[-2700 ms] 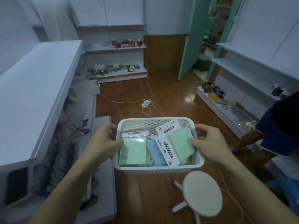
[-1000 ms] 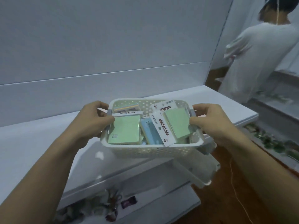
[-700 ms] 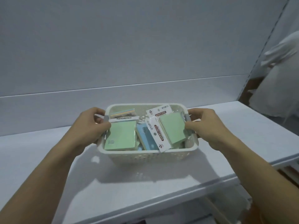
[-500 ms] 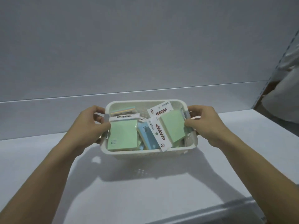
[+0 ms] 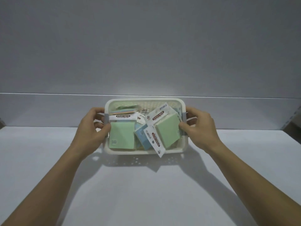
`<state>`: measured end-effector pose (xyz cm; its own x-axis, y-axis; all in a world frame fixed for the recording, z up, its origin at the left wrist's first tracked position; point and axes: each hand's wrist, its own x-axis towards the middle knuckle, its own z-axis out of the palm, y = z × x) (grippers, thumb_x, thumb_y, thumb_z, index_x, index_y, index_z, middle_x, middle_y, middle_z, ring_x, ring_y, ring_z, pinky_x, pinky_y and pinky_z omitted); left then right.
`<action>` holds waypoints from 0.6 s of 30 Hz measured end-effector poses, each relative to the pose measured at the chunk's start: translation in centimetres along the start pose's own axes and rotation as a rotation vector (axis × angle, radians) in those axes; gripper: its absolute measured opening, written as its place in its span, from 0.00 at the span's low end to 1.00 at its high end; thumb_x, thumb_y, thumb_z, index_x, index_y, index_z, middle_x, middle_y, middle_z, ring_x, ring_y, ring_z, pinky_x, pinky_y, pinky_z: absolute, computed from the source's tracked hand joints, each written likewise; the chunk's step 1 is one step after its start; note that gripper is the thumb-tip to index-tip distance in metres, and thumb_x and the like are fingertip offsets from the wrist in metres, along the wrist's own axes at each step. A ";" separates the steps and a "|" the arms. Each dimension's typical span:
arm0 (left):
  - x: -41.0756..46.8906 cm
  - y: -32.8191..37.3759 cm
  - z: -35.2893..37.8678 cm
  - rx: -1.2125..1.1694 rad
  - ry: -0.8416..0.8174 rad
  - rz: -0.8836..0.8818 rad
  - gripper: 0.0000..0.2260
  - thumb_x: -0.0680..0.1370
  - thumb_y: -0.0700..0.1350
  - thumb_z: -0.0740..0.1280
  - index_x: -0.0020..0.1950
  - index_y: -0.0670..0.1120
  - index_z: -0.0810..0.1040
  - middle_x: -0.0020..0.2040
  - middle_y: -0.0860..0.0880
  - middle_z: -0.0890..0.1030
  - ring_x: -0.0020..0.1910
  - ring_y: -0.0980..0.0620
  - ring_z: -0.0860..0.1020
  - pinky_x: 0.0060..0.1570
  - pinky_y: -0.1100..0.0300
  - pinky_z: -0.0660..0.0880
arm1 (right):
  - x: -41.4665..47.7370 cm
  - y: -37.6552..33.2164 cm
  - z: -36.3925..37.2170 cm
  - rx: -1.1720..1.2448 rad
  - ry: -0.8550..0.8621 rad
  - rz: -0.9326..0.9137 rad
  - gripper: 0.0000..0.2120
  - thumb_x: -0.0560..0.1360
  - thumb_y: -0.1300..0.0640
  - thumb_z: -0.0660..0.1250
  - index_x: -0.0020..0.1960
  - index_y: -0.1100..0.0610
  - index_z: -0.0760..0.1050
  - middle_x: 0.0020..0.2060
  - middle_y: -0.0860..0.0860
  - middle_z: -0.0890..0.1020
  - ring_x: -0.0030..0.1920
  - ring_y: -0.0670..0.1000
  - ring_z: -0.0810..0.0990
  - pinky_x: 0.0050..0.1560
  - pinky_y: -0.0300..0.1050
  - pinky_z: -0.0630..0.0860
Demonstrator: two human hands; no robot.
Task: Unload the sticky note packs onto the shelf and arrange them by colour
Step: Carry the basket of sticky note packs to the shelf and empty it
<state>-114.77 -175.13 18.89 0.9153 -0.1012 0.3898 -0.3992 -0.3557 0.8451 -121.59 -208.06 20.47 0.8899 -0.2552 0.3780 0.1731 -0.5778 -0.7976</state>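
Both hands are on the basket (image 5: 127, 151), one at each end. The left hand (image 5: 92, 129) has its fingers curled round the left handle, and its thumb lies along the inner edge by a green pack (image 5: 122, 137). The right hand (image 5: 200, 128) is wrapped round the right handle the same way, with its thumb tip against the side of the other green pack (image 5: 167, 131). So both hands are closed on the basket and neither holds a pack.

The white perforated basket is over the white shelf (image 5: 146, 193), towards the back and near the grey rear panel (image 5: 146, 46). Its dotted shadow falls just in front of it. I can't tell whether its base is fully down on the shelf.

All the sticky note packs are inside the basket. The left green pack lies flat with its "STICKY NOTE" header pointing to the back. The right green pack is tilted and propped on the others. A blue pack (image 5: 140, 136) is wedged between the two, and its white header pokes out over the front rim. A pastel multicolour pack (image 5: 123, 110) sits in the back left corner, half buried.
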 end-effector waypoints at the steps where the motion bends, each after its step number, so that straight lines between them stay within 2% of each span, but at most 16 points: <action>1: -0.2 -0.3 0.0 -0.002 -0.001 0.005 0.15 0.78 0.37 0.70 0.61 0.51 0.74 0.49 0.50 0.78 0.36 0.56 0.78 0.34 0.50 0.81 | -0.1 0.1 0.0 0.001 0.001 -0.023 0.21 0.71 0.65 0.74 0.54 0.41 0.83 0.39 0.40 0.84 0.36 0.46 0.81 0.40 0.49 0.84; 4: -0.6 -1.0 -0.1 0.010 -0.004 0.031 0.18 0.78 0.36 0.70 0.62 0.54 0.73 0.48 0.58 0.78 0.38 0.56 0.79 0.34 0.52 0.82 | -0.5 0.6 0.1 -0.005 0.019 -0.081 0.20 0.72 0.65 0.75 0.56 0.43 0.82 0.45 0.44 0.86 0.39 0.45 0.81 0.42 0.43 0.81; 8: -1.5 -1.3 0.1 0.014 0.024 0.061 0.21 0.76 0.38 0.72 0.59 0.62 0.72 0.49 0.61 0.78 0.41 0.55 0.79 0.33 0.57 0.81 | -1.4 1.4 0.7 0.004 0.066 -0.128 0.21 0.72 0.64 0.76 0.63 0.50 0.81 0.50 0.48 0.84 0.44 0.48 0.83 0.47 0.47 0.81; 11: -2.2 -1.8 0.3 0.022 0.038 0.069 0.23 0.75 0.38 0.74 0.59 0.62 0.71 0.50 0.61 0.78 0.44 0.53 0.80 0.35 0.49 0.82 | -2.1 2.0 1.2 0.019 0.103 -0.153 0.22 0.72 0.63 0.76 0.64 0.49 0.80 0.50 0.45 0.82 0.44 0.45 0.82 0.46 0.46 0.81; 14: -2.9 -2.0 0.5 0.058 0.057 0.083 0.25 0.74 0.36 0.75 0.57 0.63 0.70 0.51 0.61 0.78 0.45 0.54 0.80 0.40 0.44 0.82 | -2.5 2.7 1.5 0.055 0.125 -0.138 0.20 0.72 0.63 0.77 0.61 0.49 0.79 0.48 0.43 0.82 0.44 0.46 0.82 0.42 0.47 0.81; 18: -3.8 -2.2 0.7 0.105 0.062 0.086 0.26 0.74 0.37 0.75 0.55 0.64 0.69 0.50 0.61 0.78 0.46 0.55 0.81 0.43 0.43 0.82 | -2.7 3.1 1.5 0.059 0.114 -0.117 0.16 0.70 0.63 0.78 0.51 0.49 0.77 0.45 0.38 0.82 0.43 0.44 0.83 0.38 0.33 0.76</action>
<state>-117.32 -174.57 15.30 0.8717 -0.0787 0.4837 -0.4652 -0.4434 0.7662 -122.83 -208.04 16.28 0.8095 -0.2769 0.5177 0.2999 -0.5631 -0.7701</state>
